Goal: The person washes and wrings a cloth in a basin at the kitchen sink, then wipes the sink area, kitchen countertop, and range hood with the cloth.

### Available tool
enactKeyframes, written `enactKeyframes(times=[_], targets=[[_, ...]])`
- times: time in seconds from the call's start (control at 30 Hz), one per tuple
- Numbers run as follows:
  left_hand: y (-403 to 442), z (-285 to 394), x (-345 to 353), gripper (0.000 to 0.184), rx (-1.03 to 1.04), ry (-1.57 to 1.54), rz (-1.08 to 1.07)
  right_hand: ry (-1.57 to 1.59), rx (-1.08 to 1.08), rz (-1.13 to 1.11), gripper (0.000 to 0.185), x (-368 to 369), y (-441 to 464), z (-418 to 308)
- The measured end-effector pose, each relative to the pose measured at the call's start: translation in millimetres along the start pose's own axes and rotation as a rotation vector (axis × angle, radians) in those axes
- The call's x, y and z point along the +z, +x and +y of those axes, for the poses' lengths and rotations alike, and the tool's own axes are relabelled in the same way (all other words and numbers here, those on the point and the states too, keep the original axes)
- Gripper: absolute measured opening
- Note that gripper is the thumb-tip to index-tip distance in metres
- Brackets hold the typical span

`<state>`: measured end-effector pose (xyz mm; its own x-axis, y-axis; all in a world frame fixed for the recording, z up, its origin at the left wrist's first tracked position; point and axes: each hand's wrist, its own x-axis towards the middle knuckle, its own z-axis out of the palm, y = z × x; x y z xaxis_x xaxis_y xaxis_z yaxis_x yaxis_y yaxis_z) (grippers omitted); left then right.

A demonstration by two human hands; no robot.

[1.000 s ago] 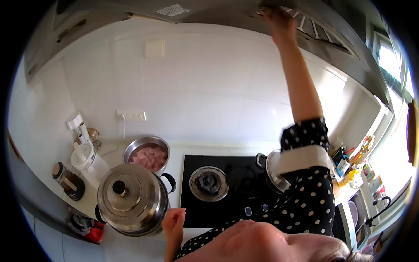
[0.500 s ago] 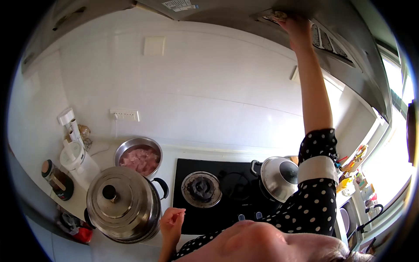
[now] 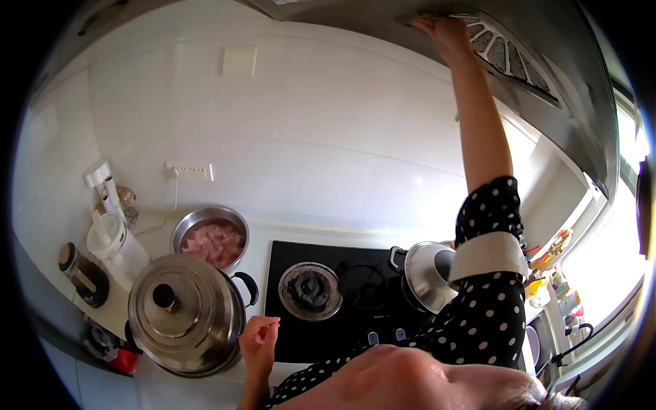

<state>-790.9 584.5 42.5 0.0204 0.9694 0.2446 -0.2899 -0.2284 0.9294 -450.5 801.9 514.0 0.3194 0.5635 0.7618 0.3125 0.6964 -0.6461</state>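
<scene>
My right hand [image 3: 447, 33] is raised to the underside of the metal range hood [image 3: 362, 31], beside its slotted filter grille [image 3: 502, 55]. Its fingers press against the hood; a crumpled beige cloth shows there in the earlier frame, though now it is mostly hidden behind the hand. Low in front of me, my left hand [image 3: 260, 342] is loosely closed with nothing visible in it. It hovers near the right side of a large lidded steel pot [image 3: 181, 307] and the left edge of the black gas hob [image 3: 290, 342].
A steel bowl [image 3: 242, 236] holds pieces of pink raw meat [image 3: 215, 244]. A lidded pan [image 3: 427, 273] stands on the right burner. A white kettle-like jug [image 3: 123, 249] and a dark jar [image 3: 85, 277] stand at the left. Bottles and utensils [image 3: 550, 263] line the right.
My right hand has shifted left along the hood, and more of the grille shows. The whole view has tilted slightly. My left hand stays loosely closed near the pot.
</scene>
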Motion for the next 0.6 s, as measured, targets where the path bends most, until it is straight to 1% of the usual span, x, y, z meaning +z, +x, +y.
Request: enactKeyframes(times=[0.07,0.17,0.27,0.37,0.4,0.47,0.53,0.6], targets=[[0,1,4,0.01,0.031,-0.013,0.008,0.151,0.104,0.021,0.031,2,45,44],[-5,2,10,0.01,0.027,-0.014,0.01,0.02,0.118,0.078,0.031,22,27,37],[-12,3,3,0.01,0.006,0.035,0.003,-0.077,0.094,0.052,0.027,7,53,55],[-13,3,-6,0.01,-0.016,0.046,0.008,0.215,0.078,0.023,0.024,-6,26,28],[-12,4,-9,0.01,-0.027,0.042,0.011,-0.154,-0.162,-0.034,0.022,-14,9,15],[-7,9,-10,0.01,0.007,0.064,-0.032,-0.288,-0.342,-0.152,0.025,-33,-25,-16],[-1,15,-6,0.01,0.02,0.053,-0.073,0.188,-0.229,-0.245,0.036,-54,-46,-42],[2,15,-1,0.01,0.004,0.024,-0.136,0.349,-0.172,-0.216,0.033,-71,-53,-45]])
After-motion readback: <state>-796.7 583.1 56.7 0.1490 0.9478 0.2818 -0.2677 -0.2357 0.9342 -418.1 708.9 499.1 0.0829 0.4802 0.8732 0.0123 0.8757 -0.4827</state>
